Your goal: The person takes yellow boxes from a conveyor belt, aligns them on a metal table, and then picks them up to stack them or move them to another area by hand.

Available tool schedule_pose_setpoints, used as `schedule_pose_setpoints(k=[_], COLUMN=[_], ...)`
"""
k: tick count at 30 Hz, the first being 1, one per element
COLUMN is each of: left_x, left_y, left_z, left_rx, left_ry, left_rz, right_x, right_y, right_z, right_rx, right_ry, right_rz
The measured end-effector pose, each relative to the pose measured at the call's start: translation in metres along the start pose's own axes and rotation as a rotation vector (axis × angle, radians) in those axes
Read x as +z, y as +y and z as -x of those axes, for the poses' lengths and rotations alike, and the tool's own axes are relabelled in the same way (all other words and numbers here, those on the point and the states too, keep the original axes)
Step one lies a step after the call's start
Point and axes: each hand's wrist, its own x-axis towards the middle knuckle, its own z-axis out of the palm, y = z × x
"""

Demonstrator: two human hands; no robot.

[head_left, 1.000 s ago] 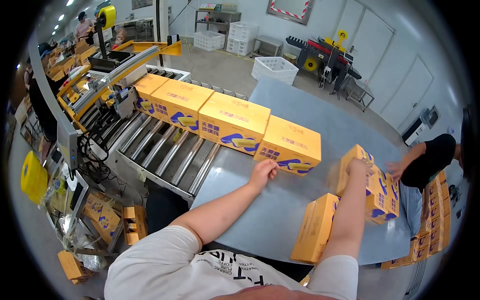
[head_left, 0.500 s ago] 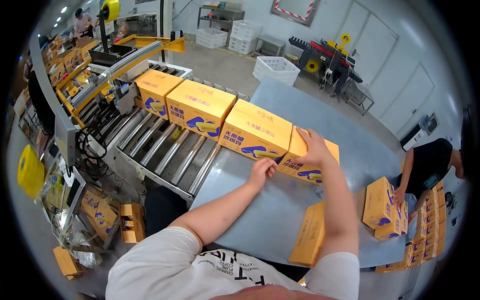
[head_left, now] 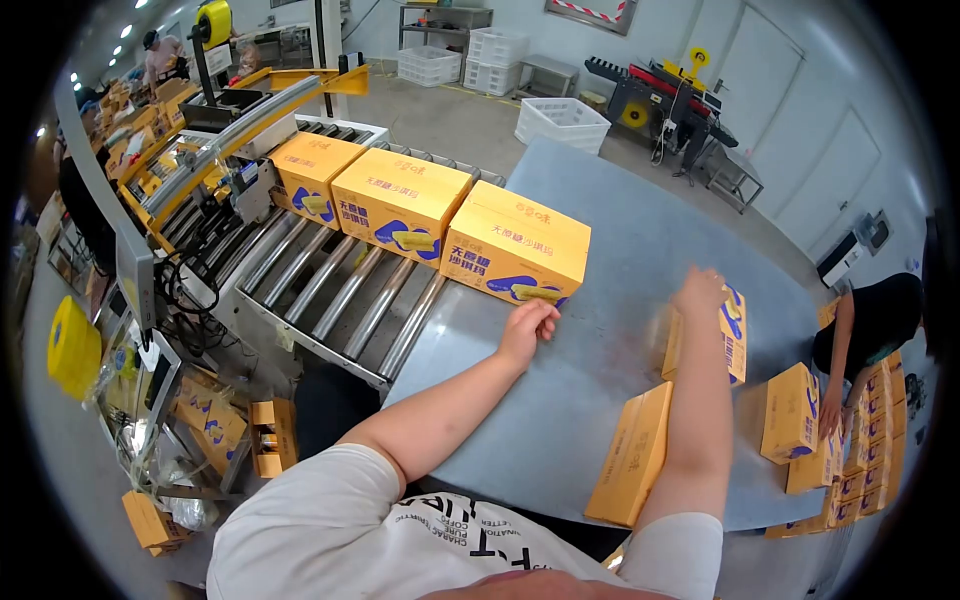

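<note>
Three yellow printed boxes stand in a row, two on the conveyor rollers [head_left: 348, 290] and the nearest box [head_left: 515, 242] at the edge of the grey metal table [head_left: 590, 340]. My left hand [head_left: 531, 327], its fingers curled, is at the lower front corner of that nearest box; whether it touches is unclear. To the right, my right hand [head_left: 700, 290] is at the top of another yellow box [head_left: 735, 335], blurred by motion, so its fingers cannot be made out. Another box [head_left: 630, 455] lies on the table beside my right forearm.
At the right a co-worker [head_left: 870, 325] has a hand near two boxes [head_left: 792, 412], with stacked boxes [head_left: 870, 450] beyond. A taping machine with yellow rails [head_left: 240, 135] spans the conveyor at the left. White crates [head_left: 562, 124] stand behind the table.
My right hand has left the row's end and moved right, to a box farther along the table. The box it was on is gone from the row's end. My left hand stays near the same spot.
</note>
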Motion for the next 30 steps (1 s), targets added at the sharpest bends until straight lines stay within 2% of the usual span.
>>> schedule_pose_setpoints(k=[2,5,7,9,12,15,18,27,30], left_x=[-0.001,-0.001,-0.002,-0.002,-0.002,-0.003,-0.002,0.003,0.004], left_y=[0.0,-0.003,-0.003,-0.003,-0.006,-0.006,-0.006,-0.001,-0.003], left_z=[0.0,-0.004,-0.002,-0.001,-0.001,-0.002,-0.001,0.002,0.0], left_rx=[-0.008,-0.01,-0.021,-0.013,-0.01,-0.01,-0.001,-0.023,-0.035], left_ry=[-0.001,0.004,-0.001,-0.02,-0.031,-0.03,-0.03,-0.022,-0.025], left_rz=[-0.002,-0.006,-0.014,-0.019,-0.016,-0.013,-0.014,-0.04,-0.057], right_x=[-0.005,0.004,0.006,0.021,0.023,0.02,0.014,0.025,0.038], right_y=[-0.002,-0.016,-0.033,-0.048,-0.063,-0.064,-0.054,-0.042,-0.044], right_z=[0.004,0.001,0.007,0.004,0.004,-0.003,-0.004,-0.013,-0.022], right_rx=[-0.012,-0.263,-0.449,-0.628,-0.513,-0.473,-0.341,-0.29,-0.39], right_ry=[-0.033,0.163,0.216,0.118,-0.508,-0.568,-0.613,-0.513,-0.381], right_rz=[-0.065,-0.167,-0.312,-0.721,-1.225,-1.335,-1.474,-1.364,-1.124])
